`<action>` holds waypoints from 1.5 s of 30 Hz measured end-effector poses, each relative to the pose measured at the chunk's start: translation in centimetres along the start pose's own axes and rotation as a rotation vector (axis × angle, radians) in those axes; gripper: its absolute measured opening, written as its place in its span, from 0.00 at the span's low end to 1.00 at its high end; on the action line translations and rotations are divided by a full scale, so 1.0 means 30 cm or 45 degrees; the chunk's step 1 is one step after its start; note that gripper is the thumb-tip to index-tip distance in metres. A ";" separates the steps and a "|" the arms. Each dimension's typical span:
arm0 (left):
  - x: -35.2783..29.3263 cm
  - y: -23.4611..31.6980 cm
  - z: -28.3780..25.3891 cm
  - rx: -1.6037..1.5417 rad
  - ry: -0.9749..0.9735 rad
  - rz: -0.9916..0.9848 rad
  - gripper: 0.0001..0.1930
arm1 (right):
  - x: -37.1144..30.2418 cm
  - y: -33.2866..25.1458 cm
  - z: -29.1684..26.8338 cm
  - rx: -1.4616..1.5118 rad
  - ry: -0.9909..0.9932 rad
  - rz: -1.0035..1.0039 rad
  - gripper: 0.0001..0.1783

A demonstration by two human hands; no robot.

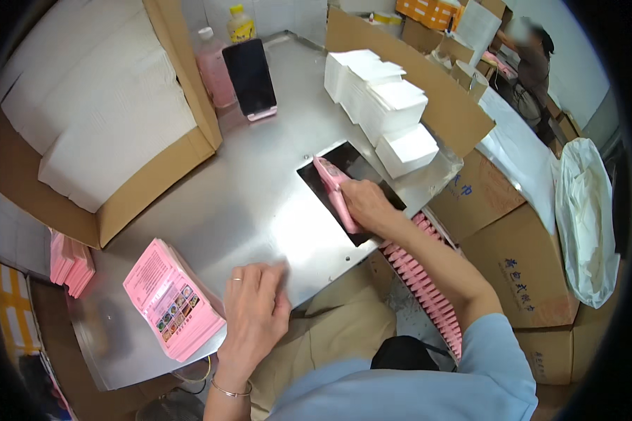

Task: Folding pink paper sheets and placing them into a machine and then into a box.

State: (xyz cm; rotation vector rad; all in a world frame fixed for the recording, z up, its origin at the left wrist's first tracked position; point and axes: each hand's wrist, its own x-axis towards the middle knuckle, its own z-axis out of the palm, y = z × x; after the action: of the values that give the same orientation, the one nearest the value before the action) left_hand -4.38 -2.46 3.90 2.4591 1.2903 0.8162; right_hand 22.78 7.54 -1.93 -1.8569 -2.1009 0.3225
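My right hand (369, 207) grips a slim pink packet (338, 202), thumb and fingers closed around its edge. It is held above a dark rectangular opening (361, 165) in the steel tabletop. Near the front edge of the table, my left hand (255, 306) rests with its fingers loosely extended and slightly blurred, nothing visible in it. To its left lies a stack of printed pink wrappers (175, 298), with pictures on the top one. Beyond the opening stand several stacks of folded white paper napkins (379, 95).
A carton of white paper (112, 91) is tilted at the left. A phone on a stand (253, 78) and a pink bottle (215, 69) stand behind. Below my right arm runs a row of pink packets (428, 274). Brown cartons (516, 266) line the right; a person (532, 70) sits beyond.
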 end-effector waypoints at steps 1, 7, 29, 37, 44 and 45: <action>-0.018 -0.005 -0.017 -0.051 -0.002 0.021 0.19 | -0.023 0.010 -0.020 -0.219 -0.173 -0.002 0.08; -0.282 -0.220 -0.286 0.782 0.243 -0.588 0.21 | -0.078 0.010 -0.207 -0.721 0.931 -0.093 0.14; 0.049 -0.060 0.160 -0.062 -0.018 0.089 0.08 | -0.051 0.250 -0.217 -0.277 0.865 -0.094 0.12; 0.045 -0.054 0.094 -0.125 -0.091 0.063 0.36 | -0.350 -0.277 -0.031 0.020 0.478 -1.182 0.16; 0.117 0.028 0.173 0.137 0.331 -0.137 0.41 | -0.131 -0.304 0.016 -0.206 0.320 -0.837 0.15; 0.098 0.019 0.172 0.128 0.336 -0.133 0.41 | -0.155 -0.300 0.040 -0.149 0.283 -0.906 0.16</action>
State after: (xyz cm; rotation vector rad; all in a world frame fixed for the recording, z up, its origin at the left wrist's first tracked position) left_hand 0.33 -0.19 1.04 2.3960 1.5703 1.1023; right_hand 14.53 1.80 -0.11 -1.0174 -2.4716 -0.1729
